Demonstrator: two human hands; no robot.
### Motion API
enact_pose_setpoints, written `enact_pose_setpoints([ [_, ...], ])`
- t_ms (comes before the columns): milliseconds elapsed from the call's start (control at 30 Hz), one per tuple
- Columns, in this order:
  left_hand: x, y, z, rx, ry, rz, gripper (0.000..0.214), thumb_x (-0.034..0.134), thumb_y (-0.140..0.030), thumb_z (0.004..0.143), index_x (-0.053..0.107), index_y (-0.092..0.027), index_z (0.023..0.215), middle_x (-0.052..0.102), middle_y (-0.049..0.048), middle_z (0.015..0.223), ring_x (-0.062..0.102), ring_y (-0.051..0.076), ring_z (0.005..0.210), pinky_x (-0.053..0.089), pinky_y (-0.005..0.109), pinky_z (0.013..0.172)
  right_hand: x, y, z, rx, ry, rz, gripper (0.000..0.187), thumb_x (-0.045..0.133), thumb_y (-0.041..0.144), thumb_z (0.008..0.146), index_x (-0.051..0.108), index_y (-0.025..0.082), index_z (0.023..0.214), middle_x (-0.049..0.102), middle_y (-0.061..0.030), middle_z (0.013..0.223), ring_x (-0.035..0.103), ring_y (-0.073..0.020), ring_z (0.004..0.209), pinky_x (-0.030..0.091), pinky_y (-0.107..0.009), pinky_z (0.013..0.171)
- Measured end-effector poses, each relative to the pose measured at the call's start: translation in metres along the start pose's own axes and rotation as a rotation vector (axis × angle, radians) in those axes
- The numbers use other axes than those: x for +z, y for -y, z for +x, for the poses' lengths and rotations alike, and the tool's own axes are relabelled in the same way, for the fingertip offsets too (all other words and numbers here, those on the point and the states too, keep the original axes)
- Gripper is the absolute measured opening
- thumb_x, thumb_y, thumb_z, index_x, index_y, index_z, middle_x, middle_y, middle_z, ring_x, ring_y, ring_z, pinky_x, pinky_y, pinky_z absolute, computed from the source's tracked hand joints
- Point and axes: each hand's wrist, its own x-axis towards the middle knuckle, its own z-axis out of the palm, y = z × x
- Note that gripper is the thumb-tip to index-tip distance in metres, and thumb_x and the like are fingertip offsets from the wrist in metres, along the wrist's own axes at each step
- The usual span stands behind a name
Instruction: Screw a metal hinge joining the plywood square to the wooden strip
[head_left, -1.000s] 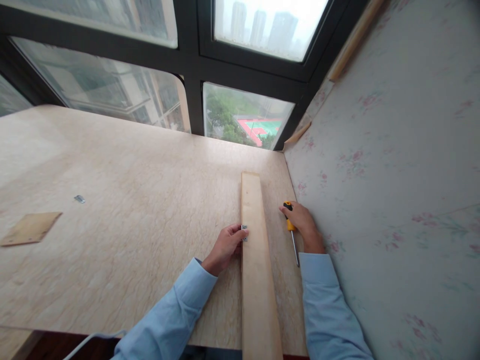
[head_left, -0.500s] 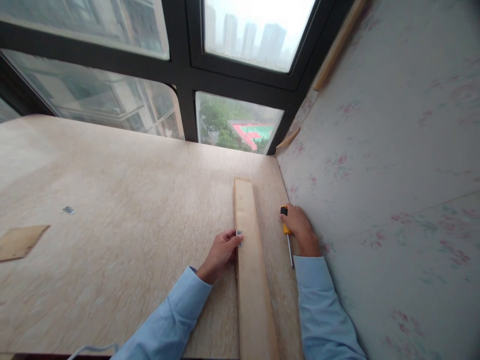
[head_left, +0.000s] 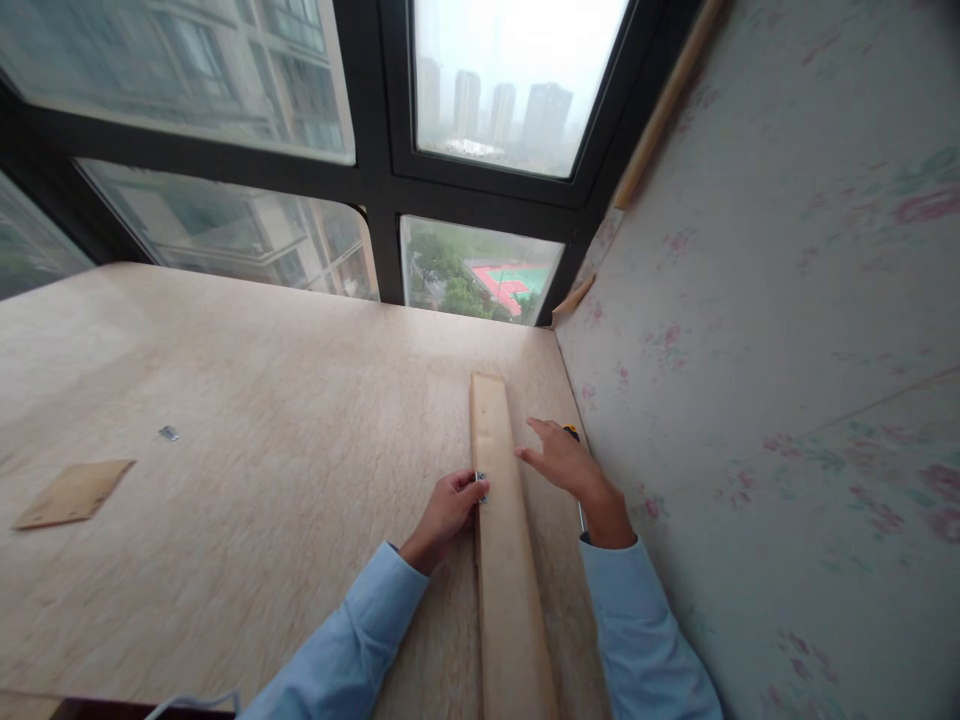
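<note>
A long pale wooden board [head_left: 496, 560] lies lengthwise on the stone-patterned sill. At its left edge my left hand [head_left: 448, 510] pinches a small metal bracket [head_left: 481, 487] against the wood, thumb on top. To the right of the board is my right hand [head_left: 559, 458], its thumb and index finger apart and nothing between them. Behind that hand, close to the wall, lies a screwdriver [head_left: 571, 432] with a yellow and black handle. The hand and wrist hide most of it, and only the handle's end and a bit of shaft show.
On the left of the sill [head_left: 285, 420] lie a small metal piece [head_left: 169, 433] and a flat brown scrap [head_left: 75, 494]. A white cable [head_left: 196, 701] crosses the near edge. Floral wallpaper [head_left: 750, 420] rises at the right, and dark-framed windows [head_left: 465, 190] stand behind.
My right hand has let go of the screwdriver by the wall and moved left toward the board, fingers opening. My left hand keeps its hold on the bracket. The camera view has tilted slightly.
</note>
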Motion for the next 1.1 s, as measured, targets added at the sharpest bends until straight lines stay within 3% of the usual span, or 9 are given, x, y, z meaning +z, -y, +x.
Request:
enact_pose_setpoints([
  [233, 0.001, -0.001, 0.002, 0.07, 0.02, 0.112, 0.034, 0.068, -0.042, 0.072, 0.069, -0.015, 0.091, 0.068, 0.0048, 0.08, 0.063, 0.019, 0.071, 0.047, 0.027, 0.062, 0.008, 0.009, 0.003, -0.066, 0.079, 0.017, 0.043, 0.059, 0.031, 0.087, 0.058, 0.012, 0.126, 0.061, -0.0181, 0.129, 0.054, -0.0274, 0.125, 0.041, -0.036, 0.102],
  [433, 0.0, -0.005, 0.007, 0.162, -0.066, 0.433, 0.023, 0.064, -0.038, 0.075, 0.066, -0.015, 0.079, 0.059, 0.0006, 0.066, 0.053, 0.016, 0.061, 0.037, 0.023, 0.054, 0.018, 0.02, 0.004, -0.046, 0.096, 0.074, 0.053, 0.061, 0.038, 0.085, 0.054, 0.01, 0.129, 0.057, -0.0204, 0.132, 0.054, -0.0292, 0.125, 0.043, -0.035, 0.099],
  [633, 0.007, -0.015, 0.013, 0.283, -0.123, 0.718, 0.018, 0.062, -0.028, 0.076, 0.059, -0.019, 0.061, 0.058, 0.0013, 0.059, 0.05, 0.017, 0.058, 0.036, 0.026, 0.059, 0.031, 0.03, 0.009, 0.084, 0.009, 0.099, 0.062, 0.058, 0.045, 0.086, 0.044, 0.006, 0.132, 0.053, -0.0226, 0.134, 0.052, -0.0297, 0.127, 0.043, -0.033, 0.098],
  [800, 0.013, -0.016, 0.014, 0.294, -0.14, 0.74, 0.023, 0.065, -0.028, 0.074, 0.055, -0.02, 0.055, 0.057, 0.0023, 0.057, 0.053, 0.019, 0.06, 0.038, 0.028, 0.062, 0.036, 0.036, 0.01, 0.149, -0.066, 0.078, 0.061, 0.057, 0.046, 0.082, 0.046, 0.007, 0.128, 0.055, -0.024, 0.13, 0.053, -0.0342, 0.124, 0.044, -0.036, 0.097],
  [933, 0.011, -0.015, 0.01, 0.188, -0.112, 0.642, 0.018, 0.064, -0.035, 0.077, 0.064, -0.017, 0.072, 0.061, 0.0029, 0.06, 0.058, 0.019, 0.055, 0.042, 0.028, 0.055, 0.033, 0.041, 0.009, 0.193, -0.095, 0.052, 0.051, 0.056, 0.039, 0.079, 0.051, 0.01, 0.12, 0.06, -0.0219, 0.124, 0.058, -0.0352, 0.116, 0.046, -0.038, 0.092],
  [1100, 0.008, -0.02, 0.002, 0.002, -0.064, 0.512, 0.03, 0.065, -0.037, 0.078, 0.064, -0.015, 0.098, 0.071, 0.007, 0.078, 0.061, 0.015, 0.05, 0.045, 0.023, 0.045, 0.032, 0.045, 0.007, 0.212, -0.123, 0.025, 0.056, 0.057, 0.036, 0.078, 0.048, 0.008, 0.125, 0.059, -0.0231, 0.127, 0.058, -0.0352, 0.116, 0.046, -0.038, 0.091],
])
